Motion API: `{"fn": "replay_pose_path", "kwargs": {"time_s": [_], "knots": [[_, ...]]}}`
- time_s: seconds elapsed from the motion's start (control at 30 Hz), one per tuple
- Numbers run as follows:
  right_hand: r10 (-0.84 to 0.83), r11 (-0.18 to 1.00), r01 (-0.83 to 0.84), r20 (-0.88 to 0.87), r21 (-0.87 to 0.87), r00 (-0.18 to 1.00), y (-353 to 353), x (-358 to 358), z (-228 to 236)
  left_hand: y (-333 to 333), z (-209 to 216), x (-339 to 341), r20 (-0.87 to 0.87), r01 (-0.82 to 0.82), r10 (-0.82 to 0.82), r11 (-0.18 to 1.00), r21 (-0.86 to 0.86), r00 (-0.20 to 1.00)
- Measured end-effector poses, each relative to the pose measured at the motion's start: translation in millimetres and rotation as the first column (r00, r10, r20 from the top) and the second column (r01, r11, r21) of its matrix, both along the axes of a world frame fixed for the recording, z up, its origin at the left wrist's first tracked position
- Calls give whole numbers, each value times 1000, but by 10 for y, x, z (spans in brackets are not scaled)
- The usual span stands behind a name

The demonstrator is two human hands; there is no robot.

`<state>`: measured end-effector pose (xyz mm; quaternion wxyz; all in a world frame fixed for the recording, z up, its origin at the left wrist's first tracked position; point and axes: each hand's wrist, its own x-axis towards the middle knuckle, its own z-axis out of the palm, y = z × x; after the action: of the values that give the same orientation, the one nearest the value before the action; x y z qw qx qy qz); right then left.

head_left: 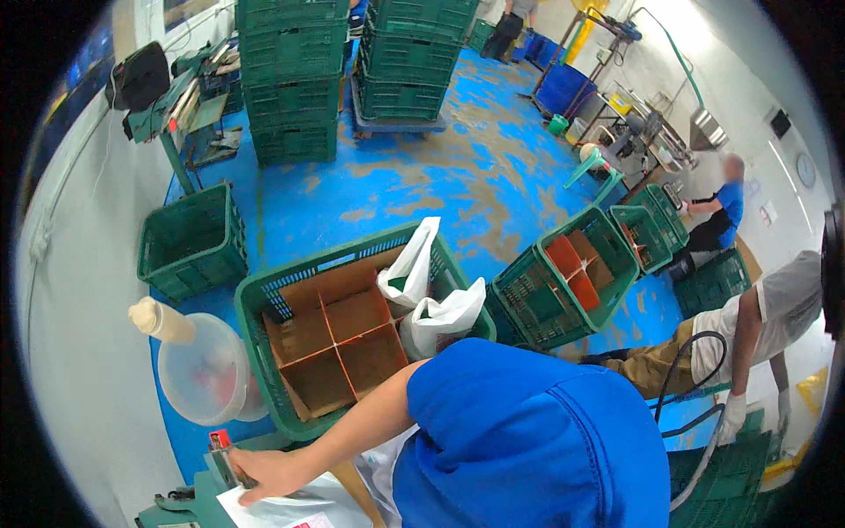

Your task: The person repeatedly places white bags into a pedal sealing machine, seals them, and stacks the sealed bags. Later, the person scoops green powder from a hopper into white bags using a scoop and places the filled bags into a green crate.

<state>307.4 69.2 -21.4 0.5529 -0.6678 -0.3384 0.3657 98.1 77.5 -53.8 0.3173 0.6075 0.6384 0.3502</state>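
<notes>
Touching: the person's right hand [275, 475], reaching out of a short blue fabric sleeve [537, 422], lies on the upper edge of a glossy white plastic bag [321, 503]; whether its fingers are clamped on the bag, I cannot tell. The left hand is out of view, so its state cannot be told.
White bag: at the lower edge, beneath the right hand, smooth and pale, slightly creased, with red print low on its face.
Beside the fingers: a grey metal block with a red top [220, 444], next to green machinery [201, 491].
Large crate: beyond the forearm, a green slatted plastic crate [260, 387] with brown cardboard dividers [352, 339]; two white plastic bags with handle openings [444, 319] stand at its right side.
Bucket: left of that crate, a translucent round plastic bucket [187, 387], a cream-coloured roll [163, 320] at its rim.
Floor: worn blue paint [378, 189].
Right side: a co-worker's white-gloved hand [732, 421].
</notes>
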Motion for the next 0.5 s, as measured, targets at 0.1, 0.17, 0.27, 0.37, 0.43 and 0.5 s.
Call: {"fn": "replay_pose_path", "kwargs": {"time_s": [0.1, 0.17, 0.27, 0.37, 0.43, 0.5], "knots": [[183, 976, -190, -72, -104, 980, -127, -57, -102, -111, 102, 57, 148, -17, 32, 994, -104, 988], [308, 934, -294, 40, -204, 951, -111, -120, -189, -162, 132, -52, 215, -90, 124, 983, -159, 969], [317, 948, -318, -36, -30, 948, -90, -144, -292, -196, 159, -307, 291, -230, 288, 949, -217, 912], [317, 948, -313, 109, -47, 942, -143, -74, -331, -178, 151, -494, 350, -296, 381, 915, -273, 855], [341, 915, -366, -156, -170, 927, -154, -31, -327, -163, 118, -570, 374, -332, 435, 891, -311, 819], [318, 932, -338, -153, -128, 936, -167, -13, -299, -167, 80, -621, 645, -163, 344, 932, -324, 683]]}}
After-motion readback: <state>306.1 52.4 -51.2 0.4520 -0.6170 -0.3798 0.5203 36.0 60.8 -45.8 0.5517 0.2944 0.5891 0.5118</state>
